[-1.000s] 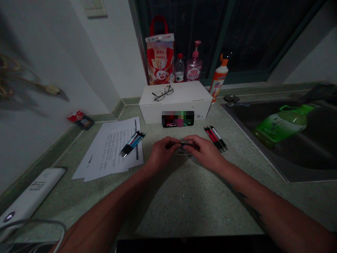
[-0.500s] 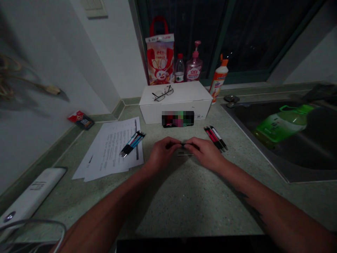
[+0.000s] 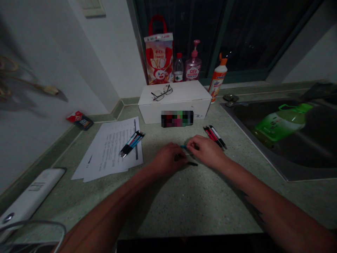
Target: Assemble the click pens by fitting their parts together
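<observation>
The table is speckled stone, matt and finely grainy. At 3 o'clock, the sink is smooth brushed steel, and a glossy green plastic bottle lies in it. At 12 o'clock, the box is smooth matt white card. At 9 o'clock, the paper sheets are thin and matt, beneath pens of glossy plastic with metal tips.

Pens on papers left — more pens right, near the sink — glasses on the box behind.

Four bottles, two pen bundles, one white box, one pair of glasses
</observation>
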Available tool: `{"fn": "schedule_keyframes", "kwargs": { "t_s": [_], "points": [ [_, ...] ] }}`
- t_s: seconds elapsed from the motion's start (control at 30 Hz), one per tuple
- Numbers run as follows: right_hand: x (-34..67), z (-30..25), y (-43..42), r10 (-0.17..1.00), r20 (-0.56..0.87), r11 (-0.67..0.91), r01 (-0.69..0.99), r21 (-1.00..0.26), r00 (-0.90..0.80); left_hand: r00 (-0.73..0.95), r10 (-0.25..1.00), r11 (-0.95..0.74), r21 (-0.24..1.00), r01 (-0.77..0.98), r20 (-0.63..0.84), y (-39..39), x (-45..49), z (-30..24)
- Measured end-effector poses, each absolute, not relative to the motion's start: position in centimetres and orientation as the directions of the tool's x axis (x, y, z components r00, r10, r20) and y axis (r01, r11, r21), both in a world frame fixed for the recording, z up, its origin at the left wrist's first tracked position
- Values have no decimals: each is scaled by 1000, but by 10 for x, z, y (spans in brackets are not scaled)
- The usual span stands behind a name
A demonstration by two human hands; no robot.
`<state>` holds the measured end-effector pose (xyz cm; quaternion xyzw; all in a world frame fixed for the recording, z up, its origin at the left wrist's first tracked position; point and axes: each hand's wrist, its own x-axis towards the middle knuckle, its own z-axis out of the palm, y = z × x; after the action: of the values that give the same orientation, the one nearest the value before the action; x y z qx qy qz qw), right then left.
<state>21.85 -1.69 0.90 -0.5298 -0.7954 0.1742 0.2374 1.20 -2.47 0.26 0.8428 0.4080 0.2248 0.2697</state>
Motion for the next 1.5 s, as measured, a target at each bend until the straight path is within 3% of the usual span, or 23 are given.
{"fn": "schedule_keyframes", "kwargs": {
  "t_s": [0.13,0.43,0.97,1.5],
  "points": [
    [216,4,-18,900,140,427,771,-471,-413,458,865,-482,595,643,206,-18,10,-3],
    [215,8,-20,884,33,441,808,-391,-467,515,849,-508,451,734,118,-11,9,-6],
    [222,10,-20,878,-2,452,832,-323,-478,442,897,-391,439,809,-14,-11,-2,8],
    [210,5,-23,876,31,467,828,-310,-482,445,893,-424,446,788,62,-18,13,-6]
  ]
}}
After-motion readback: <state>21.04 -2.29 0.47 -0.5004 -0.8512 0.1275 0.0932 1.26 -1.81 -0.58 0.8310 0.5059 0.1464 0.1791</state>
